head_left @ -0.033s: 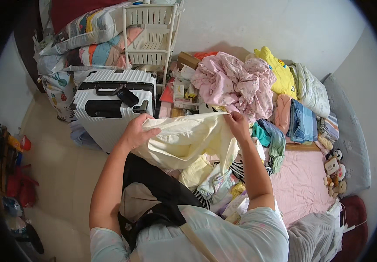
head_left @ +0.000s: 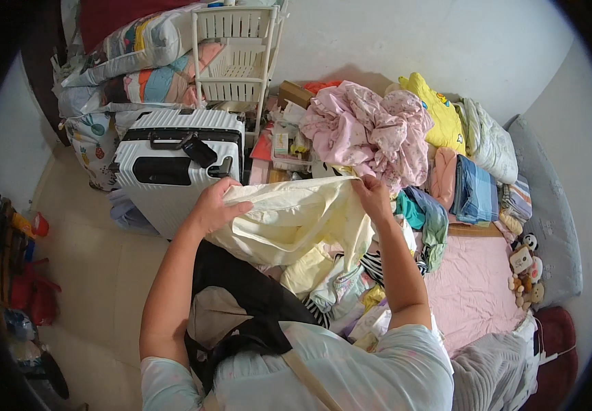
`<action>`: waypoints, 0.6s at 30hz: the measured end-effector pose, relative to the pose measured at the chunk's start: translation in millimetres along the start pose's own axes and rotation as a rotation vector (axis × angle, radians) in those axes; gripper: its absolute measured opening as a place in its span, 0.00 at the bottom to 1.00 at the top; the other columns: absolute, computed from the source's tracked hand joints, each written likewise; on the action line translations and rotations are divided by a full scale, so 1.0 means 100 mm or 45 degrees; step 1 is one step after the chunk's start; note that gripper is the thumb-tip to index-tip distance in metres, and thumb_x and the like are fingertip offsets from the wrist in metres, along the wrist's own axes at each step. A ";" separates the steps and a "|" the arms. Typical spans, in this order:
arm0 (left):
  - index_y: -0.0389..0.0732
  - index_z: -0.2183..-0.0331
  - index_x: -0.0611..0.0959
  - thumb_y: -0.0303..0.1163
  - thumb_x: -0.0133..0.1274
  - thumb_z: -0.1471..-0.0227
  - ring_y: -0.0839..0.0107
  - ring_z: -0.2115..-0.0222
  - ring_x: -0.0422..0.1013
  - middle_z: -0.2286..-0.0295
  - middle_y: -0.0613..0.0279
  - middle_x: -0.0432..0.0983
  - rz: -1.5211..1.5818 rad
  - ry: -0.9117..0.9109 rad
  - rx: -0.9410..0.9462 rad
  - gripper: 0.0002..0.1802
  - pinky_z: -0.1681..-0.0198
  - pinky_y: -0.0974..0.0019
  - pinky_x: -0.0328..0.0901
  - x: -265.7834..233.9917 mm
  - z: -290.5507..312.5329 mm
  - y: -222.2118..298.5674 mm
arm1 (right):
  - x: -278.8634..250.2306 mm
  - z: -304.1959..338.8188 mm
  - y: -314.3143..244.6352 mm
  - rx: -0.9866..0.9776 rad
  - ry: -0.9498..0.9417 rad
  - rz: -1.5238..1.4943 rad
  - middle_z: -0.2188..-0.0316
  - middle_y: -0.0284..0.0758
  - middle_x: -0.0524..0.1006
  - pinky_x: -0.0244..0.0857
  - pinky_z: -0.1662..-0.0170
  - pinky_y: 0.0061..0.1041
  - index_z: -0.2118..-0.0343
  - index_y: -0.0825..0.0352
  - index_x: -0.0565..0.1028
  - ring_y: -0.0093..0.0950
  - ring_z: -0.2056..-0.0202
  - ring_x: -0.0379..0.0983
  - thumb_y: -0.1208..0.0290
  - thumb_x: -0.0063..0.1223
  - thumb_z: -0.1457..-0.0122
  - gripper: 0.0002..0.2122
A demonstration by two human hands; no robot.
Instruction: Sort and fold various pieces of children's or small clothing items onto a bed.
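Observation:
A pale yellow garment (head_left: 296, 212) is stretched between my two hands, its top edge pulled nearly straight and its lower part hanging in loose folds. I cannot tell exactly what kind of garment it is. My left hand (head_left: 217, 211) grips one upper corner, thumb laid over the cloth. At the opposite corner, my right hand (head_left: 374, 198) pinches the edge between thumb and fingers. Below the garment lies a heap of mixed clothes (head_left: 337, 288), with striped, white and yellow pieces. A black and beige bag or cloth (head_left: 224, 308) lies against my front.
A white hard-shell suitcase (head_left: 172, 164) stands to the left, before a white basket rack (head_left: 233, 89). Crumpled pink bedding (head_left: 371, 130), a yellow pillow (head_left: 436, 113) and folded blue cloth (head_left: 475, 192) lie at the back. Small plush toys (head_left: 527, 274) sit beside the pink sheet (head_left: 470, 284).

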State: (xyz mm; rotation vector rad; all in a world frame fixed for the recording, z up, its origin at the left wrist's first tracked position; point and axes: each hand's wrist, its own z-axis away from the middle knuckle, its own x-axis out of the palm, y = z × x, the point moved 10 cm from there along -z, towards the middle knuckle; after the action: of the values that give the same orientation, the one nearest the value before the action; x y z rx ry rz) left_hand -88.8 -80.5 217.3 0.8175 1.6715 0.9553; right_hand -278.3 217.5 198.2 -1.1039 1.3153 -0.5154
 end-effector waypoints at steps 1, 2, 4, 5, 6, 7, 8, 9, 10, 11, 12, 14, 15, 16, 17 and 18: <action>0.38 0.64 0.74 0.41 0.62 0.62 0.68 0.67 0.71 0.67 0.54 0.75 -0.175 -0.035 -0.065 0.24 0.61 0.68 0.64 0.01 0.01 0.02 | 0.04 -0.02 0.06 -0.024 -0.012 -0.043 0.79 0.30 0.74 0.61 0.72 0.21 0.73 0.70 0.75 0.18 0.77 0.67 0.66 0.50 0.46 0.11; 0.38 0.62 0.73 0.40 0.61 0.62 0.63 0.65 0.73 0.66 0.51 0.75 -0.350 -0.067 -0.130 0.25 0.61 0.65 0.64 0.02 0.03 0.05 | 0.07 -0.03 0.10 -0.050 -0.025 -0.086 0.79 0.29 0.74 0.61 0.71 0.21 0.73 0.70 0.75 0.18 0.77 0.67 0.67 0.49 0.45 0.10; 0.38 0.61 0.72 0.38 0.61 0.64 0.59 0.64 0.72 0.65 0.49 0.75 -0.643 0.006 -0.122 0.27 0.61 0.63 0.64 0.04 0.01 0.10 | 0.12 -0.05 0.25 0.021 -0.066 -0.313 0.79 0.29 0.73 0.61 0.71 0.20 0.72 0.70 0.75 0.18 0.76 0.67 0.67 0.49 0.45 0.09; 0.39 0.59 0.71 0.37 0.61 0.66 0.55 0.64 0.72 0.65 0.48 0.75 -0.940 0.089 -0.116 0.29 0.61 0.60 0.65 -0.01 0.03 0.14 | 0.18 -0.05 0.29 0.087 -0.114 -0.542 0.79 0.28 0.73 0.60 0.71 0.20 0.71 0.69 0.75 0.17 0.76 0.67 0.68 0.49 0.45 0.09; 0.39 0.59 0.71 0.37 0.61 0.66 0.55 0.64 0.72 0.65 0.48 0.75 -0.941 0.088 -0.121 0.29 0.61 0.60 0.65 -0.01 0.03 0.09 | 0.20 -0.04 0.29 0.089 -0.118 -0.543 0.79 0.28 0.73 0.60 0.71 0.20 0.71 0.69 0.75 0.17 0.76 0.67 0.68 0.49 0.45 0.09; 0.39 0.58 0.70 0.35 0.60 0.66 0.54 0.64 0.72 0.65 0.49 0.75 -1.005 0.226 -0.029 0.30 0.61 0.58 0.64 -0.06 0.02 0.10 | 0.27 -0.02 0.31 0.145 -0.190 -0.594 0.78 0.27 0.73 0.60 0.71 0.19 0.71 0.68 0.75 0.17 0.76 0.66 0.67 0.49 0.45 0.09; 0.40 0.57 0.69 0.33 0.59 0.66 0.53 0.64 0.71 0.65 0.50 0.75 -1.065 0.364 0.069 0.30 0.62 0.56 0.64 -0.12 0.03 0.17 | 0.34 0.00 0.32 0.200 -0.258 -0.644 0.78 0.27 0.72 0.59 0.71 0.18 0.70 0.68 0.75 0.16 0.76 0.66 0.67 0.49 0.45 0.09; 0.40 0.57 0.69 0.33 0.59 0.66 0.53 0.64 0.71 0.65 0.50 0.75 -1.064 0.361 0.070 0.30 0.62 0.56 0.64 -0.13 0.02 0.12 | 0.34 0.01 0.29 0.202 -0.255 -0.644 0.78 0.27 0.72 0.59 0.71 0.18 0.70 0.68 0.75 0.16 0.76 0.66 0.67 0.49 0.45 0.09; 0.41 0.58 0.70 0.31 0.58 0.65 0.54 0.65 0.72 0.66 0.51 0.75 -1.017 0.455 0.172 0.28 0.63 0.56 0.64 -0.18 0.04 0.18 | 0.36 0.01 0.30 0.249 -0.262 -0.576 0.78 0.27 0.72 0.60 0.71 0.18 0.70 0.68 0.75 0.16 0.76 0.66 0.66 0.49 0.45 0.10; 0.41 0.59 0.71 0.30 0.57 0.64 0.56 0.66 0.72 0.66 0.52 0.75 -0.966 0.547 0.273 0.25 0.65 0.57 0.65 -0.22 0.08 0.24 | 0.35 0.03 0.32 0.297 -0.267 -0.506 0.78 0.27 0.72 0.60 0.71 0.18 0.70 0.68 0.75 0.16 0.76 0.66 0.64 0.49 0.45 0.11; 0.41 0.59 0.71 0.30 0.57 0.64 0.56 0.66 0.72 0.66 0.52 0.75 -0.963 0.543 0.273 0.25 0.65 0.57 0.65 -0.24 0.07 0.22 | 0.33 0.03 0.31 0.301 -0.265 -0.504 0.78 0.27 0.72 0.60 0.71 0.18 0.70 0.68 0.75 0.16 0.76 0.66 0.64 0.49 0.45 0.11; 0.40 0.65 0.75 0.25 0.53 0.62 0.58 0.70 0.72 0.68 0.53 0.75 -0.691 0.467 0.222 0.16 0.68 0.60 0.65 -0.28 0.02 0.13 | 0.34 0.05 0.31 0.302 -0.353 -0.184 0.76 0.28 0.74 0.62 0.71 0.19 0.69 0.68 0.75 0.16 0.74 0.68 0.64 0.50 0.44 0.11; 0.40 0.65 0.75 0.25 0.53 0.62 0.58 0.70 0.72 0.68 0.53 0.75 -0.691 0.466 0.222 0.16 0.68 0.60 0.65 -0.30 0.01 0.11 | 0.35 0.04 0.33 0.302 -0.353 -0.184 0.76 0.28 0.74 0.62 0.71 0.19 0.69 0.68 0.75 0.16 0.74 0.68 0.64 0.50 0.44 0.11; 0.39 0.68 0.76 0.24 0.51 0.61 0.59 0.72 0.72 0.70 0.53 0.75 -0.593 0.424 0.215 0.12 0.70 0.62 0.65 -0.29 -0.01 0.06 | 0.32 0.01 0.34 0.228 -0.294 0.055 0.77 0.32 0.74 0.63 0.69 0.22 0.68 0.68 0.75 0.22 0.74 0.70 0.62 0.51 0.47 0.12; 0.37 0.72 0.77 0.22 0.49 0.61 0.61 0.74 0.72 0.73 0.52 0.75 -0.494 0.381 0.208 0.08 0.71 0.63 0.65 -0.28 -0.04 0.06 | 0.29 -0.03 0.33 0.154 -0.231 0.294 0.77 0.36 0.74 0.64 0.67 0.26 0.67 0.68 0.75 0.28 0.73 0.72 0.61 0.53 0.49 0.14; 0.37 0.72 0.77 0.22 0.49 0.61 0.61 0.74 0.72 0.73 0.52 0.75 -0.493 0.380 0.208 0.08 0.71 0.63 0.65 -0.27 -0.04 0.08 | 0.33 -0.02 0.36 0.155 -0.231 0.295 0.77 0.36 0.74 0.64 0.67 0.26 0.67 0.68 0.75 0.28 0.73 0.72 0.61 0.53 0.49 0.14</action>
State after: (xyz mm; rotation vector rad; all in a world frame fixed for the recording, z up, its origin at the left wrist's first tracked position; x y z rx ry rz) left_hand -85.2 -101.0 236.5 0.4407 2.0931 0.6986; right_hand -281.9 205.4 150.9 -0.8639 1.2170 -0.3114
